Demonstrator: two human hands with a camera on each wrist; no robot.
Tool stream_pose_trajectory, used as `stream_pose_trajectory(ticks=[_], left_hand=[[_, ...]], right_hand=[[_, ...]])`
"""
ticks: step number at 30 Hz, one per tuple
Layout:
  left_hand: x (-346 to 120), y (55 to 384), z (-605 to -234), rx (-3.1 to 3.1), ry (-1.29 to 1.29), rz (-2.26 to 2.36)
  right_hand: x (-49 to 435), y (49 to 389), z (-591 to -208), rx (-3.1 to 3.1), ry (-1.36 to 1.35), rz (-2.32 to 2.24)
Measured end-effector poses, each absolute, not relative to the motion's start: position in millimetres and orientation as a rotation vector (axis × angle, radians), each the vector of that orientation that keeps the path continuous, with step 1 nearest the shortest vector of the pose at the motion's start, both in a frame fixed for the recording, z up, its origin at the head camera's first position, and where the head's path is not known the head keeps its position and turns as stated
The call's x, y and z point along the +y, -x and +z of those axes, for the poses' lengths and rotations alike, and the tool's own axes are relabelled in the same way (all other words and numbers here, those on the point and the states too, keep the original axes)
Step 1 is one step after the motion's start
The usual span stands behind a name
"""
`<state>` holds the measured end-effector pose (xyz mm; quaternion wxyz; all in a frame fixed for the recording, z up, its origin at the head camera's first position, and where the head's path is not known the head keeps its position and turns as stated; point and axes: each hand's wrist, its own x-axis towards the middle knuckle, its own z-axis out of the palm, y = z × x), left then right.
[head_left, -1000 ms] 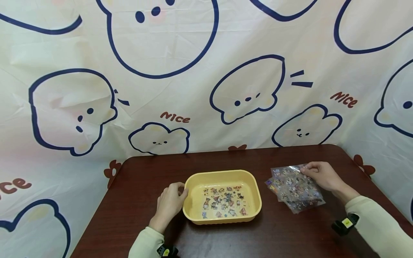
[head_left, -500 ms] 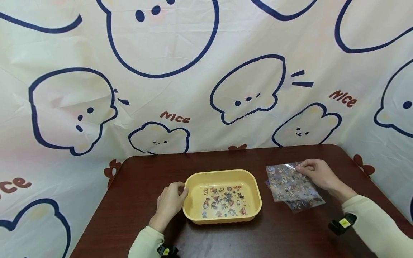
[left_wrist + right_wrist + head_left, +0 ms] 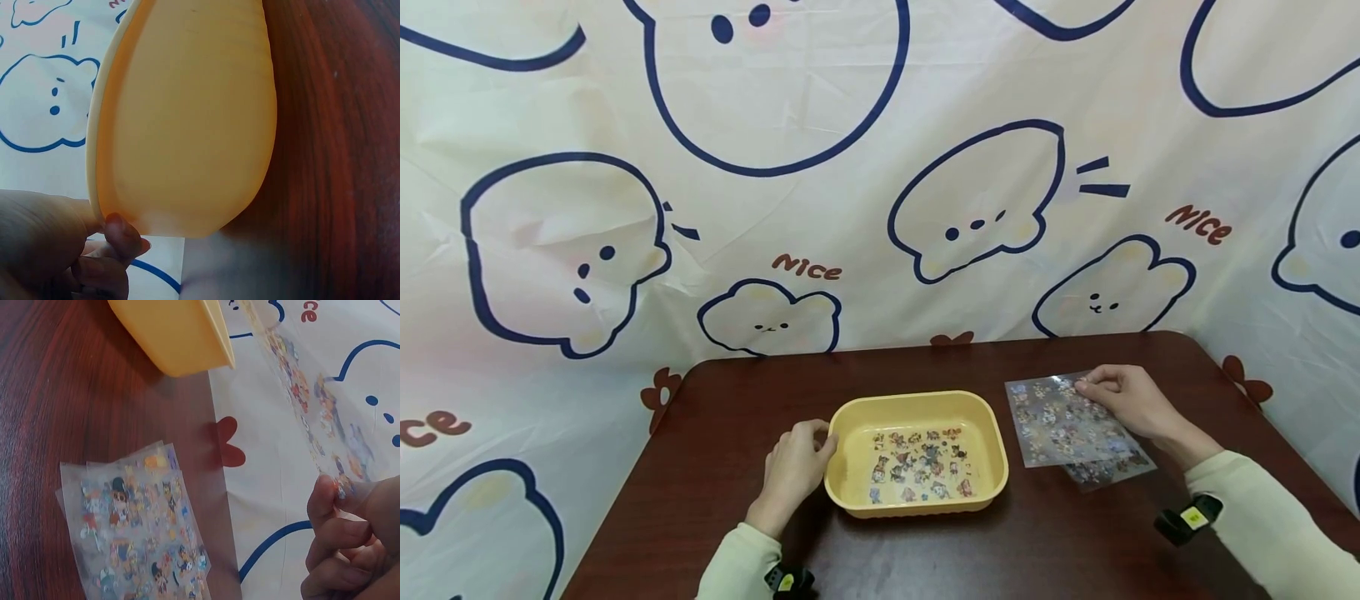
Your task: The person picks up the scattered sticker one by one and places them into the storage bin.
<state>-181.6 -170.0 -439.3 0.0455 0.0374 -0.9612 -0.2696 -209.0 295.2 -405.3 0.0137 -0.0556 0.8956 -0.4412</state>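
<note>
- A square, clear plastic sheet printed with small multicoloured cartoon figures [image 3: 1056,429] hangs tilted above a stack of similar clear sheets [image 3: 144,544], at about 3 o'clock from the tray; the head view shows glare along its far edge.
- The right hand [image 3: 1135,404] pinches it near 1 o'clock between thumb and fingers.
- Part of the stack shows at the held sheet's 4 o'clock, on the dark red-brown wooden table [image 3: 722,458].
- The yellow, round-cornered rectangular plastic tray [image 3: 917,511] holds flat, small multicoloured cartoon figures [image 3: 921,471] on its floor.
- The left hand [image 3: 796,471], well apart from the right, pinches the tray's rim at 9 o'clock.
</note>
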Motion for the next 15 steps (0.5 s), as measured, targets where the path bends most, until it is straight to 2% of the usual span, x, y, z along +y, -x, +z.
stream_pose_trajectory(ticks=[15], left_hand=[[-170, 183, -440, -2.933, -0.119, -0.818]], right_hand=[[280, 213, -404, 2.739, 0.276, -1.455]])
